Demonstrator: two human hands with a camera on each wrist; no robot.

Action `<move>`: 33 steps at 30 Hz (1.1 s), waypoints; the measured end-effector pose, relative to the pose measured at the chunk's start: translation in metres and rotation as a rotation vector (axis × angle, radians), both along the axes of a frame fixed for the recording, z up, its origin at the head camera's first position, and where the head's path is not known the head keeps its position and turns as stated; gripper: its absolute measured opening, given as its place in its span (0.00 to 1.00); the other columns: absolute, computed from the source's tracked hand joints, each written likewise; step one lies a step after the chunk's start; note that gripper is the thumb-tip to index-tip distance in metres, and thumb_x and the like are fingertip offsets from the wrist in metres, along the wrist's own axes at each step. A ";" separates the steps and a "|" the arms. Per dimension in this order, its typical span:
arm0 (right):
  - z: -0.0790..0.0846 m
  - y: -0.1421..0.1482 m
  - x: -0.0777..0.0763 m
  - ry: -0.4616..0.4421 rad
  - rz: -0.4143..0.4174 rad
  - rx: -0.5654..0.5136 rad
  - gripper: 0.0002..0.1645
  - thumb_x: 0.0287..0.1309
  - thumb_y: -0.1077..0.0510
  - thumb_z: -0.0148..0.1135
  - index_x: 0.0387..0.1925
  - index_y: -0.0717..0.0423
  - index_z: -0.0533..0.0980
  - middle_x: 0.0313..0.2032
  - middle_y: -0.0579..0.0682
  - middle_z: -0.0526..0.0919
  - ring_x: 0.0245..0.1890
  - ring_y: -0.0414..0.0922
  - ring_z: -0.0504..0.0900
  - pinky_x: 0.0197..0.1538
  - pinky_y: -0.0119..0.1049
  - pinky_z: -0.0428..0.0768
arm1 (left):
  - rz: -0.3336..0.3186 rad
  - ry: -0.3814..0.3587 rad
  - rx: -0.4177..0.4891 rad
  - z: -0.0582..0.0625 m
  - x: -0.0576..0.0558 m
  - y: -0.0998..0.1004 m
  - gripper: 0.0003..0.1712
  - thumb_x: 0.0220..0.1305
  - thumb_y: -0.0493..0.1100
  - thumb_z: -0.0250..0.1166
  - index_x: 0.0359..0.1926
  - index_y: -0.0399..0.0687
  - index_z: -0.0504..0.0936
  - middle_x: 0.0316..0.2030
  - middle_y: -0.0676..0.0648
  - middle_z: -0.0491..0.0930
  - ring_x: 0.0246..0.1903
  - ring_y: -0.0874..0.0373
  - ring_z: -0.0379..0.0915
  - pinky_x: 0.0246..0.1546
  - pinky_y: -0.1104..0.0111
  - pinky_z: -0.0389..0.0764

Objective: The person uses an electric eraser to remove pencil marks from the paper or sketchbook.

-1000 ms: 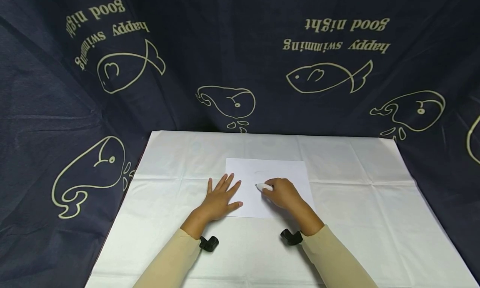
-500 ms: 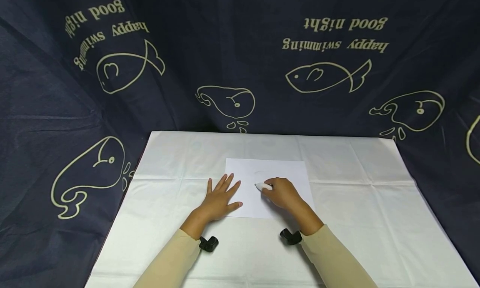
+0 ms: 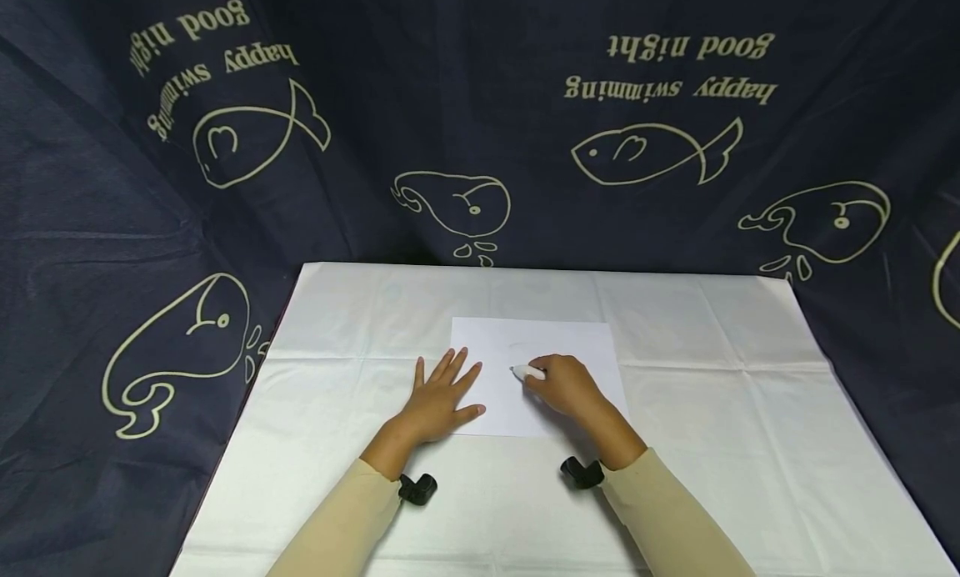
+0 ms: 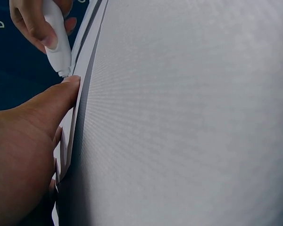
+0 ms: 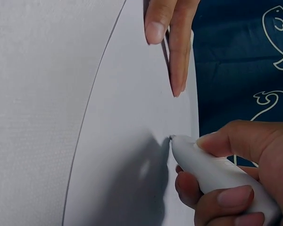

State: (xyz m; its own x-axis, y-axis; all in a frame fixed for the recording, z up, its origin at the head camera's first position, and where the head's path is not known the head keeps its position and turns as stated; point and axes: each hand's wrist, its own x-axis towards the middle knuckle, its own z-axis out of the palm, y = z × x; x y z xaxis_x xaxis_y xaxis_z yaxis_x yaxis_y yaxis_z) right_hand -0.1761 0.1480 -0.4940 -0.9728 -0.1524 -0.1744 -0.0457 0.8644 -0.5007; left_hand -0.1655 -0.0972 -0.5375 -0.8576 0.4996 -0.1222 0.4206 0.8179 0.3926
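A white sheet of paper (image 3: 581,337) lies on the cloth-covered table, with a faint grey mark near its upper middle. My left hand (image 3: 435,406) rests flat with fingers spread, overlapping the sheet's left edge. Over the right half of the paper, my right hand (image 3: 567,387) grips a thick white pen-shaped tool (image 5: 210,169), its thumb along the top and fingers curled beneath. The tool's small dark tip points left, right at the paper surface. In the left wrist view the tool shows a stepped nose just beyond my left thumb (image 4: 52,101).
A white creased cloth (image 3: 705,427) covers the table around the paper. Behind it and to the left hangs a dark blue curtain (image 3: 360,60) printed with fish and whales. Black wrist cameras (image 3: 417,489) sit at both sleeve cuffs.
Hardly anything differs: my right hand and the white tool shift only slightly over the same spot. My left hand stays still on the paper.
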 end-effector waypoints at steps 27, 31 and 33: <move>-0.001 -0.001 -0.007 0.008 -0.024 0.009 0.21 0.65 0.50 0.64 0.53 0.59 0.84 0.51 0.59 0.88 0.55 0.59 0.83 0.59 0.55 0.79 | -0.001 -0.002 0.006 0.001 0.000 0.000 0.42 0.73 0.66 0.54 0.80 0.58 0.54 0.82 0.46 0.41 0.82 0.46 0.33 0.74 0.32 0.30; -0.002 -0.001 -0.008 0.014 -0.026 0.007 0.21 0.65 0.50 0.64 0.53 0.59 0.84 0.51 0.59 0.88 0.56 0.59 0.83 0.60 0.55 0.78 | -0.005 -0.003 0.006 0.001 0.000 0.000 0.42 0.73 0.66 0.53 0.80 0.58 0.54 0.82 0.46 0.41 0.82 0.46 0.33 0.73 0.32 0.30; -0.002 -0.001 -0.008 0.005 -0.012 0.004 0.21 0.65 0.50 0.64 0.53 0.59 0.84 0.50 0.59 0.88 0.55 0.59 0.84 0.60 0.55 0.79 | -0.004 -0.005 0.005 0.001 0.000 0.000 0.42 0.73 0.66 0.53 0.80 0.58 0.54 0.82 0.46 0.41 0.82 0.46 0.32 0.73 0.32 0.30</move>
